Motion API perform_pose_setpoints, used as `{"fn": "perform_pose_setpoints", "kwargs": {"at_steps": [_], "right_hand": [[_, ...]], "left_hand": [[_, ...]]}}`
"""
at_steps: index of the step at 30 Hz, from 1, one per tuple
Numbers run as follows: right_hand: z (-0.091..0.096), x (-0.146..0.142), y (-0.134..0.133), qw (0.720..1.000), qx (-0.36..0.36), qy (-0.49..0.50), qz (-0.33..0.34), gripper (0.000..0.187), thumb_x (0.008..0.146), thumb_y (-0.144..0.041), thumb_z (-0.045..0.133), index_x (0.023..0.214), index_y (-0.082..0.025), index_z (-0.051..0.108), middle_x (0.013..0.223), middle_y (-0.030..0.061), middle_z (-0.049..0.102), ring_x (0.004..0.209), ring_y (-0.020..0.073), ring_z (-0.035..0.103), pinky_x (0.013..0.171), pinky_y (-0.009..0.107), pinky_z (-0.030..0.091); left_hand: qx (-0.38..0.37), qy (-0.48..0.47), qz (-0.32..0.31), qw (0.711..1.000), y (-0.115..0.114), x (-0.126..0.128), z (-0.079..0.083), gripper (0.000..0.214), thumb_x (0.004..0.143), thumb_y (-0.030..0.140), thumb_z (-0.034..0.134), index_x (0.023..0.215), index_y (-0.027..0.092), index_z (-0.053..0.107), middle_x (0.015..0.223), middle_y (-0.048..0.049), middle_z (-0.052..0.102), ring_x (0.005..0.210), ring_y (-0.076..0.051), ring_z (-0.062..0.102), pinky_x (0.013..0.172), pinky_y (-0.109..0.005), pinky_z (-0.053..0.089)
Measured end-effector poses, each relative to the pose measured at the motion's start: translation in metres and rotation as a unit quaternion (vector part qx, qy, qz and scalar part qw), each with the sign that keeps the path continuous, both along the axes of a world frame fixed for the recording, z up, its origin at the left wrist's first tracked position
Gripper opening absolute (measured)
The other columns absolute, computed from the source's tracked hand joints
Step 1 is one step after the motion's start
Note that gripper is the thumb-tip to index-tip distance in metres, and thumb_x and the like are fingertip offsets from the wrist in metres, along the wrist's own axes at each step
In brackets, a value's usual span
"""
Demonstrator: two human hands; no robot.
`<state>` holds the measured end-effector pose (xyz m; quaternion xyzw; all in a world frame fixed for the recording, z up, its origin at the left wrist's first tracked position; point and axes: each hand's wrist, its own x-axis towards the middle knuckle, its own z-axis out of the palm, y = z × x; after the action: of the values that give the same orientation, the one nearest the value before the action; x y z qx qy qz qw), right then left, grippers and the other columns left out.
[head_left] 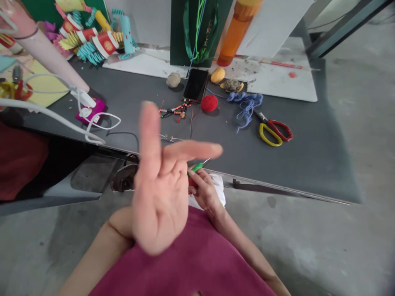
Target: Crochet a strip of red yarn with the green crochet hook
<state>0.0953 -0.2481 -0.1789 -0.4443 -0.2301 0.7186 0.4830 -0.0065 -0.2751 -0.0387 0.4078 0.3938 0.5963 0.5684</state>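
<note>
My left hand (163,197) is raised close to the camera, palm in view. Two of its digits are stretched out, one upward and one to the right, with nothing held; the other fingers look folded. Lower and behind it, my right hand (203,187) grips a crochet hook with a green handle (197,167), its thin metal tip pointing up and right. Something red, partly hidden, shows at those fingers. On the table beyond lies a red yarn ball (209,103), with a thin red strand near it. A pair of eyeglasses (171,139) is partly covered by my left hand.
Scissors (274,129) with red and yellow handles lie right, beside blue yarn (247,102). A phone (196,85) with a bead strap sits mid-table among small yarn balls. Behind stand a green bag (200,33) and an orange bottle (237,33). A white cable (49,111) crosses the left.
</note>
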Motion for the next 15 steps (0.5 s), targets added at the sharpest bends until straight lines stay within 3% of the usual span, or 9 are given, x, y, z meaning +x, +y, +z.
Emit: {"fn": "perform_pose_setpoints", "kwargs": {"at_steps": [2,4,7,11,15], "right_hand": [[0.001,0.000,0.001,1.000,0.005,0.012,-0.005,0.046,0.066,-0.056,0.090,0.077,-0.022,0.062,0.059,-0.0049,0.060,0.042,0.0047,0.030,0.039,0.022,0.020],[0.001,0.000,0.001,1.000,0.011,0.022,-0.012,0.046,0.065,-0.055,0.091,0.077,-0.022,0.062,0.060,-0.0047,0.060,0.041,0.0045,0.030,0.038,0.022,0.020],[0.000,0.000,0.002,0.999,0.018,0.031,-0.010,0.044,0.067,-0.054,0.090,0.079,-0.021,0.064,0.062,-0.0045,0.062,0.041,0.0039,0.029,0.038,0.022,0.019],[-0.001,0.000,0.002,0.999,0.022,0.037,-0.006,0.043,0.069,-0.053,0.090,0.078,-0.021,0.064,0.060,-0.0057,0.060,0.040,0.0031,0.026,0.038,0.022,0.018],[0.000,0.000,0.002,0.999,0.022,0.028,-0.005,0.044,0.068,-0.055,0.090,0.077,-0.020,0.064,0.060,-0.0040,0.064,0.040,0.0034,0.028,0.039,0.023,0.019]], "left_hand": [[0.013,-0.049,0.006,0.999,0.027,0.001,-0.015,0.057,0.107,0.063,0.025,0.156,0.041,0.043,0.129,-0.0019,0.075,0.131,-0.024,0.066,0.122,-0.047,0.043],[0.006,-0.100,-0.001,0.995,0.041,-0.001,-0.031,0.047,0.108,0.050,0.035,0.149,0.035,0.055,0.127,-0.0007,0.077,0.131,-0.023,0.067,0.121,-0.043,0.043],[0.008,-0.129,-0.003,0.992,0.044,-0.005,-0.045,0.039,0.107,0.045,0.044,0.138,0.035,0.065,0.125,0.0020,0.078,0.128,-0.020,0.069,0.117,-0.038,0.046],[0.020,-0.126,0.007,0.992,0.042,-0.003,-0.048,0.032,0.104,0.045,0.054,0.131,0.038,0.072,0.120,0.0035,0.079,0.123,-0.017,0.070,0.111,-0.032,0.049],[0.034,-0.060,0.048,0.996,0.055,-0.006,-0.060,0.030,0.097,0.043,0.069,0.126,0.037,0.075,0.111,0.0009,0.079,0.106,-0.015,0.071,0.098,-0.029,0.055]]}}
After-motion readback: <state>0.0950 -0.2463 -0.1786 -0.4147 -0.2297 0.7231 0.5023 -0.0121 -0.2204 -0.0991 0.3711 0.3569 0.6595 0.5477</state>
